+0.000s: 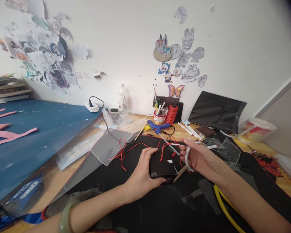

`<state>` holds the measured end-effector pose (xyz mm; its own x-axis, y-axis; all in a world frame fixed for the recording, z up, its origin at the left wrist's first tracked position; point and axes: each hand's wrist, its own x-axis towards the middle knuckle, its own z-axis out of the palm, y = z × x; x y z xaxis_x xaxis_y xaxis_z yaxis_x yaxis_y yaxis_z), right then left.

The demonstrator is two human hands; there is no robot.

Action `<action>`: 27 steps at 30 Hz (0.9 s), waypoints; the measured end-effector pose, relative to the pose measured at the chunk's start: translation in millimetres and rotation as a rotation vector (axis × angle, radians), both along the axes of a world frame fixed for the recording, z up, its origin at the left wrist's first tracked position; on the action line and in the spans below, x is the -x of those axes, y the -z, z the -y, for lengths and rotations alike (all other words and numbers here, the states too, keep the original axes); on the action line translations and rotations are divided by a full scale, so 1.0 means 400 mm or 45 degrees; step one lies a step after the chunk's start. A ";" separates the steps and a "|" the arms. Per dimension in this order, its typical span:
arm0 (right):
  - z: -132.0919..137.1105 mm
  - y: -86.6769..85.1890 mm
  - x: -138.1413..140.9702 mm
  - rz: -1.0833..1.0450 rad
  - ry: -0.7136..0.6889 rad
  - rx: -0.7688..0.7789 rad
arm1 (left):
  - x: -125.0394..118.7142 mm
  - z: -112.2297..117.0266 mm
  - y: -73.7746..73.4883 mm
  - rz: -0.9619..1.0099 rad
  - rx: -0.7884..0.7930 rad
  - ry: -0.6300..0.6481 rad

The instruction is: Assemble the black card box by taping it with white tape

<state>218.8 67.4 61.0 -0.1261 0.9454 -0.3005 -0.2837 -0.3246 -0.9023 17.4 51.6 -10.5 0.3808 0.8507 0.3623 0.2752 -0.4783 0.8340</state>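
Observation:
My left hand [144,169] is closed around a small black box [162,167], thumb along its near side and fingers along its far side. A small white piece [170,161] lies on the box's top. In my right hand [199,157] is a roll of white tape [188,159], with a short strip of the tape sticking out to the left past my fingertips. Beneath the right hand, a tan stick-like tool [180,173] lies beside the box. Red ribbon [135,144] trails over the black mat behind my left hand.
A blue glue gun [157,126] lies behind the hands, near a pen cup [159,116] and a red thread spool [171,114]. Clear plastic sheets [109,149] lie to the left. Yellow handles [224,204] are under my right forearm. A plastic bottle [122,99] stands by the wall.

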 end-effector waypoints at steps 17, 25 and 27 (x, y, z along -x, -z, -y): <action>0.126 0.034 0.001 1.939 0.023 -1.801 | 0.007 0.013 -0.010 -0.140 -0.242 -0.013; 0.120 0.007 0.010 2.084 -0.204 -2.190 | 0.012 0.013 -0.006 -0.182 -0.464 0.088; 0.119 0.009 0.009 2.080 -0.250 -2.220 | 0.011 0.013 -0.005 -0.177 -0.474 0.095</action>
<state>215.3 19.8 57.3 -0.7810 0.3451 0.5206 0.5688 0.7372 0.3647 13.2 46.4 -8.6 0.5038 0.6391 0.5812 0.3258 -0.7637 0.5573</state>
